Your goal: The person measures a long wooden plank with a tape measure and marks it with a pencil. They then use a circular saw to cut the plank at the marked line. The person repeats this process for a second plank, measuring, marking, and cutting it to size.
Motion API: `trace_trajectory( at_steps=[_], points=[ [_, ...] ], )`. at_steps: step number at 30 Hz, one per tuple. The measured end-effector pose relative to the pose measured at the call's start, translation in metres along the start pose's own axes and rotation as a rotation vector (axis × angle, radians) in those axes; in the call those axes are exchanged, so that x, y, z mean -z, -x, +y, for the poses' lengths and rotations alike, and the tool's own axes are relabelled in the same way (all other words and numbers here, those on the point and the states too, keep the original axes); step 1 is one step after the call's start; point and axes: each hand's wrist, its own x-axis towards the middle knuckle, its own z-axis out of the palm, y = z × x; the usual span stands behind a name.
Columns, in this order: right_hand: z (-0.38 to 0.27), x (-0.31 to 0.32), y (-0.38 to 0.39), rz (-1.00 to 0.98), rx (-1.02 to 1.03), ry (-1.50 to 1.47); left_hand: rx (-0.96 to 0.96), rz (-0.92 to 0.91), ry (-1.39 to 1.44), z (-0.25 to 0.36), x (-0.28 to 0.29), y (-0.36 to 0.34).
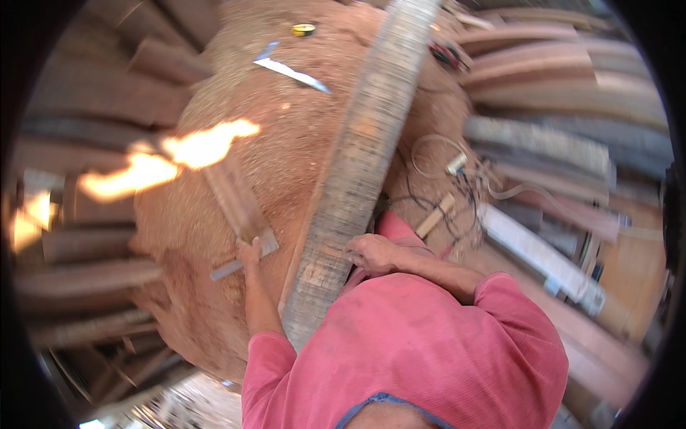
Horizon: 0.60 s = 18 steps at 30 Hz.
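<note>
My left hand is closed at the near end of a short reddish-brown board, over the sawdust. A thin grey strip, perhaps metal, pokes out to the left beside that hand; motion blur hides how the two meet. A long weathered timber beam runs from the far side down to my body, between my arms. My right hand is curled at the beam's right edge, above my leg. Whether anything is inside its fingers I cannot make out.
A heap of reddish sawdust carries a metal square and a yellow-black tape measure. Cables and a small wood block lie right of the beam. Timber stacks line both sides. Bright sunlight glares at left.
</note>
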Motion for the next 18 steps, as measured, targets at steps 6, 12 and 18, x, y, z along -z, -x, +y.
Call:
trace_trajectory(
  at_steps=[6,12,18],
  points=[
    [0.072,-0.036,0.054,0.392,-0.256,-0.177,-0.049,-0.070,0.199,-0.041,-0.011,-0.053],
    [0.183,-0.052,0.111,0.615,-0.573,-0.360,-0.155,-0.089,0.430,0.099,0.045,0.011],
    [0.311,-0.062,0.167,0.585,-0.890,-0.439,-0.290,-0.171,0.494,0.268,0.053,0.107]
  ],
)
